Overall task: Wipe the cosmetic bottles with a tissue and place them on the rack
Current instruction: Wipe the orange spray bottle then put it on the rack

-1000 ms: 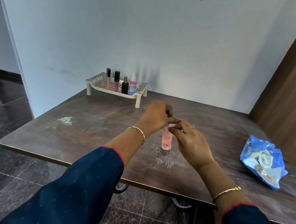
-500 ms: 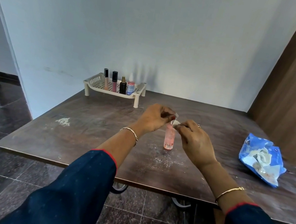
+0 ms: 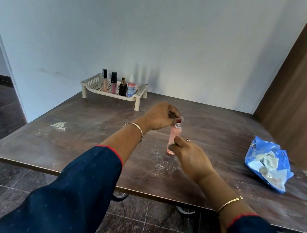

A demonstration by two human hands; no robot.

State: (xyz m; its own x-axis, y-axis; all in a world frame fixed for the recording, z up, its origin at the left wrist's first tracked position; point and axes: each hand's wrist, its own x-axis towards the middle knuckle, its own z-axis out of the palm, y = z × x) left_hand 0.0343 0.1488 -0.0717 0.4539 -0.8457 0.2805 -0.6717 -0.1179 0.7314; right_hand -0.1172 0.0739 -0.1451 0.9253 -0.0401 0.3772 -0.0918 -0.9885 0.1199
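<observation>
Pink bottle [image 3: 174, 136] upright mid-table [image 3: 86, 136], both hands on it. The left hand [image 3: 159, 115] pinches the cap from 11 o'clock, and the right hand [image 3: 192, 158] curls round the lower body from 5 o'clock. Tissue under those fingers? Can't tell. The danger: it's a tall, narrow bottle, so a hard rub or twist up top could tip it or loosen the cap. The rack [image 3: 110, 95] waits at 11 o'clock with four bottles [image 3: 122, 89] in a row, and a careless set-down could topple a neighbour. Pack [image 3: 267, 165] lies at 3 o'clock.
</observation>
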